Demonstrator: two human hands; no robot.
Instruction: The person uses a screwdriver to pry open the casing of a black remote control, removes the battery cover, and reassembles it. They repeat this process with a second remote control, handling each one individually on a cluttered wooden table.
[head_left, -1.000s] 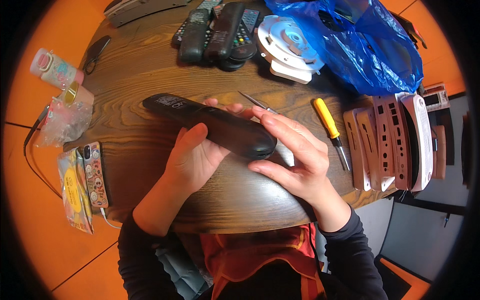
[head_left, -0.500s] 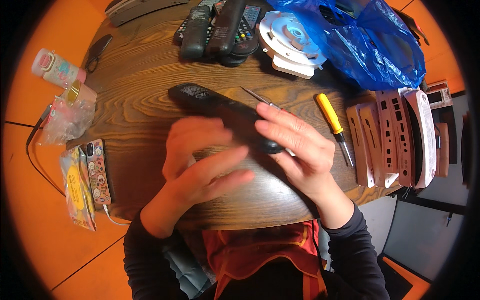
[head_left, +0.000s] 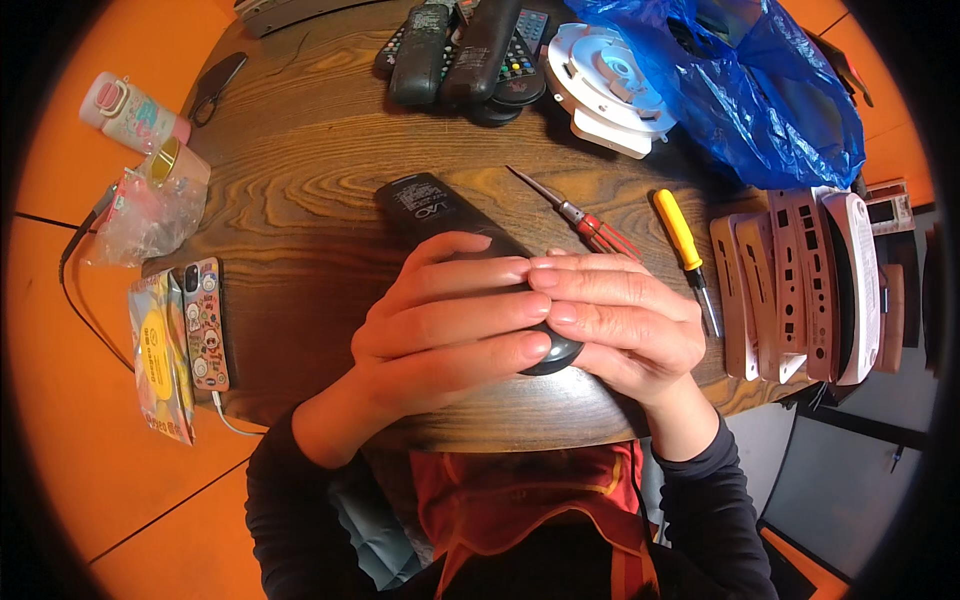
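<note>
A long black remote control (head_left: 432, 206) lies face down over the near part of the round wooden table (head_left: 300, 160). My left hand (head_left: 440, 325) wraps over its near half from the left, fingers curled across its back. From the right, my right hand (head_left: 625, 325) closes on the same end, fingertips meeting those of the left. The remote's near end is mostly hidden under both hands. A red-handled screwdriver (head_left: 580, 220) lies just beyond my right hand.
A yellow-handled screwdriver (head_left: 682, 240) lies to the right, beside a row of white and tan plastic covers (head_left: 800, 285). Several remotes (head_left: 465, 45), a white round part (head_left: 605, 85) and a blue plastic bag (head_left: 750, 90) sit at the far side. A phone (head_left: 205, 320) rests near the left edge.
My left hand moved from under the remote to over its back. Both hands now cover the near end, and the remote has swung so its far end points more away from me.
</note>
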